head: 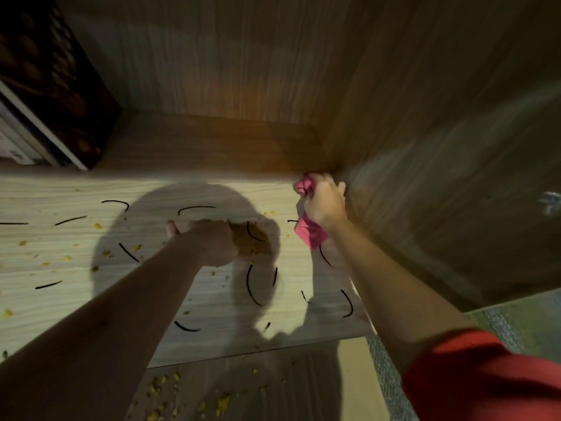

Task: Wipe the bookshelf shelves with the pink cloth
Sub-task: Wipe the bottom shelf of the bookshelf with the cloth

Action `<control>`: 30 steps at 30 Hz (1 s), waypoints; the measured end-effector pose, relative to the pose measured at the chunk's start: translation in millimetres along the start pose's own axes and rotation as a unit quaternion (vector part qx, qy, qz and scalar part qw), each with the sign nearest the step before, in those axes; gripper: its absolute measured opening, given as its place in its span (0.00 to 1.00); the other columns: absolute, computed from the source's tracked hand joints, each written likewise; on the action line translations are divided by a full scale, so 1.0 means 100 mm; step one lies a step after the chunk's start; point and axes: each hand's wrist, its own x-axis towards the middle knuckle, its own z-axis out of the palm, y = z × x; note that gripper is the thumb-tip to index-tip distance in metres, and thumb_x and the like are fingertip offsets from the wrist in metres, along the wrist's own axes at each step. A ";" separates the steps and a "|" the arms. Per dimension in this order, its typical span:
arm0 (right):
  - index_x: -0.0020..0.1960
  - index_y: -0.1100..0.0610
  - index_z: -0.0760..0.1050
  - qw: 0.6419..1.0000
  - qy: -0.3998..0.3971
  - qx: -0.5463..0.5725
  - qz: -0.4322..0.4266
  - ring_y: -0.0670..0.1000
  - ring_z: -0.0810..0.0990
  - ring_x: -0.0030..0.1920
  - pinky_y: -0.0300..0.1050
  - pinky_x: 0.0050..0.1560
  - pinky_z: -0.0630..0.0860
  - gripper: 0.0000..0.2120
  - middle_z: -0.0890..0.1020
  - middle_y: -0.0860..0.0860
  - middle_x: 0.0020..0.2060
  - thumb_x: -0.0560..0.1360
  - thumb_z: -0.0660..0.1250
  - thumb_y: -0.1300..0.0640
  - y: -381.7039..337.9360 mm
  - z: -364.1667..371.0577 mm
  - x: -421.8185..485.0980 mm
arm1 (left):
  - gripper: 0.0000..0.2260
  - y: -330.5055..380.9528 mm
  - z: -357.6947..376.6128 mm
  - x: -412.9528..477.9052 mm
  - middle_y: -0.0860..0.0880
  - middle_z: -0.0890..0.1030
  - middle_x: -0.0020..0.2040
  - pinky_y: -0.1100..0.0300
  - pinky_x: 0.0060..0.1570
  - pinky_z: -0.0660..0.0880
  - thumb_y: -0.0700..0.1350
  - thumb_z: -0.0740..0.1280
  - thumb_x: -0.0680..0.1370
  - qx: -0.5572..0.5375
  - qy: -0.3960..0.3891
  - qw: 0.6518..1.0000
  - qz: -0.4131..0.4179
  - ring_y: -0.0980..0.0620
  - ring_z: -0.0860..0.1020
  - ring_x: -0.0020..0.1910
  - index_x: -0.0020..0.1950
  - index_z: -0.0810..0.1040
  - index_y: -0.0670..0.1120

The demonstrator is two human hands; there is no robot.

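Note:
The pink cloth (309, 233) is bunched in my right hand (324, 202), which grips it at the right end of the light wooden shelf (91, 299), close to the side panel. Part of the cloth hangs below my fist and touches the shelf. My left hand (209, 241) rests near the shelf's middle, fingers curled beside a brown heap of crumbs (252, 241); whether it holds any is unclear. Yellow crumbs and several thin black curved strands are scattered over the shelf.
Books (51, 95) lean at the shelf's far left. The wooden back panel (227, 62) and right side panel (440, 147) close in the compartment. More yellow crumbs (158, 387) lie on the lower shelf below the front edge. My shadow covers the shelf's middle.

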 end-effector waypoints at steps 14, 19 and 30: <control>0.52 0.56 0.78 0.984 -0.009 0.049 -0.171 0.55 0.74 0.58 0.38 0.49 0.55 0.14 0.79 0.50 0.55 0.72 0.59 0.67 -0.10 0.16 -0.40 | 0.23 0.00 0.09 -0.13 0.50 0.54 0.77 0.31 0.67 0.39 0.48 0.50 0.81 -0.097 0.030 0.995 0.008 0.48 0.50 0.76 0.77 0.55 0.52; 0.58 0.57 0.78 0.950 -0.098 0.073 -0.287 0.54 0.74 0.58 0.37 0.50 0.57 0.19 0.80 0.52 0.56 0.70 0.61 0.69 -0.25 0.20 -0.84 | 0.16 -0.01 0.21 -0.41 0.54 0.78 0.59 0.38 0.70 0.42 0.50 0.52 0.80 -0.082 0.163 0.983 0.011 0.53 0.70 0.64 0.59 0.77 0.53; 0.57 0.59 0.78 0.931 -0.109 0.095 -0.335 0.53 0.76 0.58 0.39 0.51 0.58 0.22 0.80 0.52 0.56 0.66 0.58 0.66 -0.42 0.25 -1.37 | 0.12 -0.20 0.69 -0.85 0.54 0.77 0.55 0.51 0.67 0.53 0.46 0.57 0.77 -0.211 0.325 0.922 -0.019 0.52 0.73 0.60 0.56 0.77 0.56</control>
